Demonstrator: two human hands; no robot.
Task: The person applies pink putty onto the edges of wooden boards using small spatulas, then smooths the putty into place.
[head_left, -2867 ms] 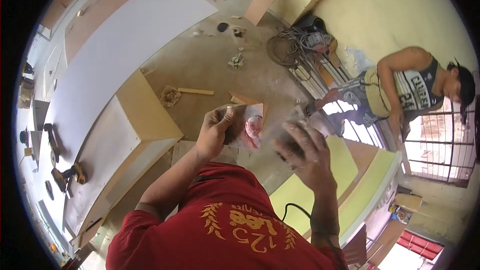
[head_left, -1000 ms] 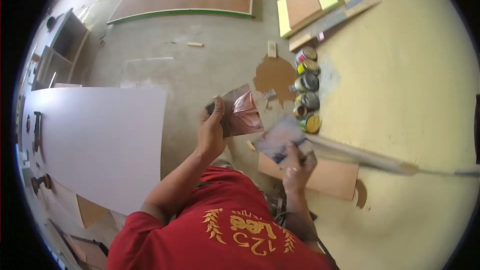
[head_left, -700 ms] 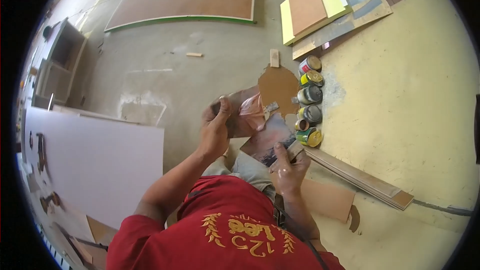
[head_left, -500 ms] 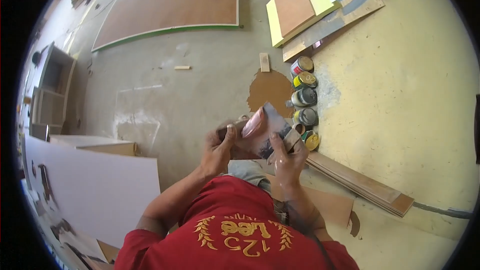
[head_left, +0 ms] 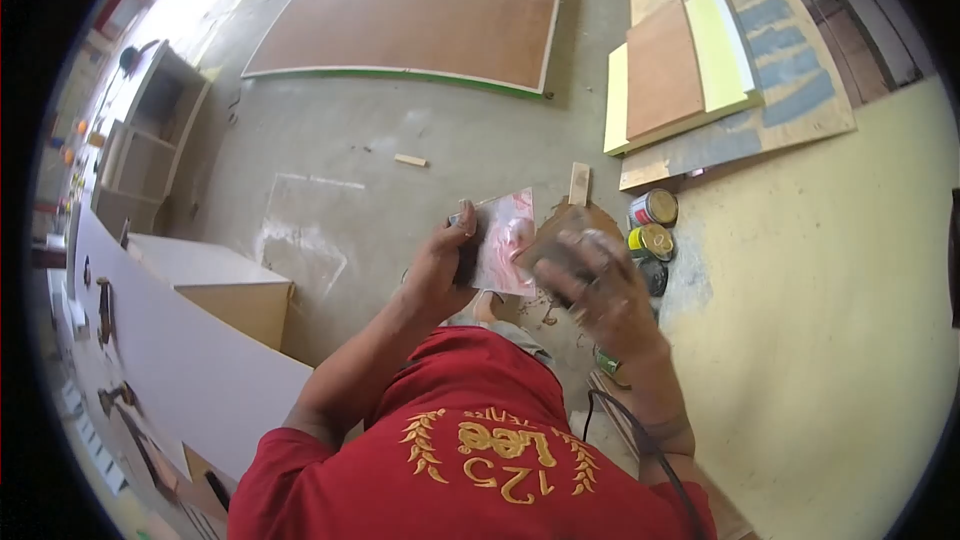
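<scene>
My left hand (head_left: 440,270) holds a small flat board (head_left: 505,240) up in front of me. My thumb sits on the top edge and my other fingers wrap around the side, so the grip is tight. The board has pink goo (head_left: 513,240) smeared on its face.

My right hand (head_left: 600,290) is just beside the board, on its right edge. It holds a little flat scraper (head_left: 553,243), and the scraper lies against the pink goo. My right fingers are curled around it, but they look blurry, so I cannot tell just how they grip.

Down below my hands is the gray floor (head_left: 340,160). Some paint cans (head_left: 652,225) stand in a row near the yellow wall (head_left: 830,320), just past my right hand. A small wood stick (head_left: 579,183) lies on the floor above the board. A big brown sheet (head_left: 430,5) lies flat far off, well apart from me. A white panel (head_left: 170,340) and a wood box (head_left: 220,285) are on my left. I wear a red shirt (head_left: 470,460).
</scene>
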